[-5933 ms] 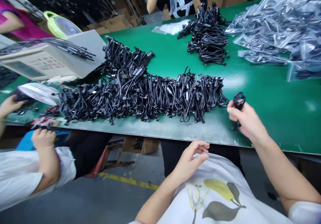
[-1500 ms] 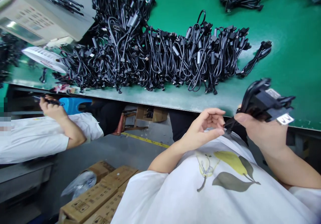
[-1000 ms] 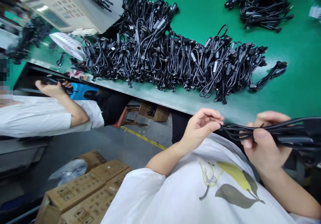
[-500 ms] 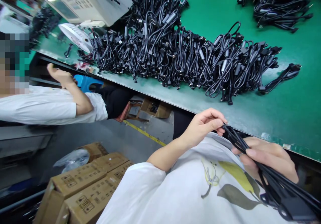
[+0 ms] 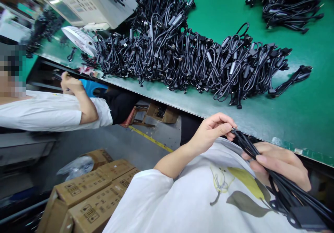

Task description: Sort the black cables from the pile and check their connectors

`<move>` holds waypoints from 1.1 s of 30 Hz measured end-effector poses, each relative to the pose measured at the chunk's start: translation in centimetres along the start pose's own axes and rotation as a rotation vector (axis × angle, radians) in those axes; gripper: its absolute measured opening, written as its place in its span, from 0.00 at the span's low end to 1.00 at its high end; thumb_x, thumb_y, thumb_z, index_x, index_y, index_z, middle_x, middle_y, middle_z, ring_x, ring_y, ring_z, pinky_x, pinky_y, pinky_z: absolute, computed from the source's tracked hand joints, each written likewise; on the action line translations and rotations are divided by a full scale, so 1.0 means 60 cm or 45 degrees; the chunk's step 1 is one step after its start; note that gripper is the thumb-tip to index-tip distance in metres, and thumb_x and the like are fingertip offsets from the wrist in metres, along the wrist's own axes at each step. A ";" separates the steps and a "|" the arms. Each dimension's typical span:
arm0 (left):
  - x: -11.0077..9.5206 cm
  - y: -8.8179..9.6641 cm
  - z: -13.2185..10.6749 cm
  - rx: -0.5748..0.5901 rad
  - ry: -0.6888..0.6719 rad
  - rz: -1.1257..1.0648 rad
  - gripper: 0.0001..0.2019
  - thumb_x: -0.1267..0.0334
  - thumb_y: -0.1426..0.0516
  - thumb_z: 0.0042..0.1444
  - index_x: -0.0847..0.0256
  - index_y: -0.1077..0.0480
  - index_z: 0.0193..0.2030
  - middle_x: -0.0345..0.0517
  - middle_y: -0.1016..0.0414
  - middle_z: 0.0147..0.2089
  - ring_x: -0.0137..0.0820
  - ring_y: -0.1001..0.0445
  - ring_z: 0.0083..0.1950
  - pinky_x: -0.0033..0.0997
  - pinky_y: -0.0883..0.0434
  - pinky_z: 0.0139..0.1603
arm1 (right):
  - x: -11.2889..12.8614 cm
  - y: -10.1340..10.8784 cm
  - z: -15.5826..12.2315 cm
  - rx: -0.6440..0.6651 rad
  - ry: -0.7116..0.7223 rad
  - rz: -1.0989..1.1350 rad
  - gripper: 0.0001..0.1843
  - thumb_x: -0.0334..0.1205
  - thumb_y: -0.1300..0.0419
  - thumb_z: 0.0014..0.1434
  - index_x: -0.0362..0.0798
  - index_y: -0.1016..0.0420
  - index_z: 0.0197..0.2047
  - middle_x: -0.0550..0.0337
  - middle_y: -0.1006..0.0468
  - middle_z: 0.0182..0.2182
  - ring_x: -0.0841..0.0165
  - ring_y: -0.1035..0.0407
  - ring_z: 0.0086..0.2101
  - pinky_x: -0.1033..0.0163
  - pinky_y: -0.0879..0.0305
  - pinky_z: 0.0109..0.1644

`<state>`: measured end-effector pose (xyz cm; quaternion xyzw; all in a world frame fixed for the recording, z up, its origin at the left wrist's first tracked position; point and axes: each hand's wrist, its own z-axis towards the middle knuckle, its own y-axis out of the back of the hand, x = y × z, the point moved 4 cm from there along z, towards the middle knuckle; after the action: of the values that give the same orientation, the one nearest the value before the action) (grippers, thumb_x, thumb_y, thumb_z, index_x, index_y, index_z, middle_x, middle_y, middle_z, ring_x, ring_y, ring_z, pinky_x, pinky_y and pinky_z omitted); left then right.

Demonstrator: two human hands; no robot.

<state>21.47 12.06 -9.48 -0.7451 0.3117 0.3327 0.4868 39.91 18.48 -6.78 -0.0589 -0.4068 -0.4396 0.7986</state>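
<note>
A bundle of black cable (image 5: 276, 179) runs from the lower right corner up towards the table edge. My right hand (image 5: 284, 161) is closed round its middle, thumb on top. At its upper end, my left hand (image 5: 215, 130) pinches a small connector (image 5: 233, 130) with a metal tip between thumb and fingers. A flat black block with mounting ears (image 5: 306, 217) hangs on the cable below my right hand. Just beyond both hands, a long heap of bundled black cables (image 5: 188, 59) lies on the green table (image 5: 300, 114). One cable bundle (image 5: 292, 81) lies at the heap's right end.
More cables (image 5: 287, 8) lie at the back right. A beige instrument (image 5: 75, 6) and a white fan (image 5: 78, 39) stand at the left. A co-worker in a white shirt (image 5: 52, 111) sits by the table. Cardboard boxes (image 5: 96, 191) are stacked at the lower left.
My hands keep nearly the same hold and place on the cable. The co-worker's raised hand has shifted right and slightly down.
</note>
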 end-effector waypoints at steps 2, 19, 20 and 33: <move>0.000 0.000 -0.001 0.001 0.007 -0.003 0.18 0.48 0.30 0.55 0.62 0.25 0.38 0.42 0.23 0.38 0.21 0.27 0.28 0.26 0.26 0.34 | -0.003 0.002 -0.002 0.000 0.003 -0.004 0.41 0.20 0.32 0.52 0.54 0.24 0.67 0.59 0.17 0.29 0.54 0.17 0.30 0.52 0.13 0.33; -0.003 -0.031 -0.011 -0.044 0.159 -0.233 0.15 0.63 0.29 0.45 0.60 0.25 0.38 0.43 0.28 0.44 0.28 0.32 0.42 0.31 0.34 0.48 | 0.030 -0.015 0.017 0.056 0.001 -0.242 0.15 0.22 0.33 0.61 0.50 0.19 0.46 0.62 0.20 0.33 0.61 0.16 0.36 0.57 0.14 0.43; -0.003 -0.032 -0.011 -0.047 0.166 -0.240 0.14 0.64 0.29 0.45 0.60 0.25 0.38 0.43 0.28 0.43 0.28 0.33 0.42 0.30 0.35 0.47 | 0.030 -0.014 0.017 0.066 -0.002 -0.259 0.15 0.23 0.33 0.61 0.51 0.19 0.46 0.62 0.20 0.33 0.61 0.16 0.37 0.56 0.14 0.43; 0.001 -0.041 -0.012 -0.138 0.142 -0.398 0.04 0.68 0.35 0.46 0.62 0.22 0.31 0.43 0.27 0.38 0.26 0.33 0.37 0.26 0.35 0.39 | 0.011 -0.038 -0.003 0.068 0.338 -0.384 0.10 0.28 0.33 0.63 0.55 0.20 0.39 0.67 0.21 0.26 0.65 0.17 0.33 0.60 0.16 0.40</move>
<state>23.59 12.22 -8.04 -0.8268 0.2001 0.2275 0.4739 38.50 16.55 -7.05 0.0823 -0.3134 -0.5473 0.7717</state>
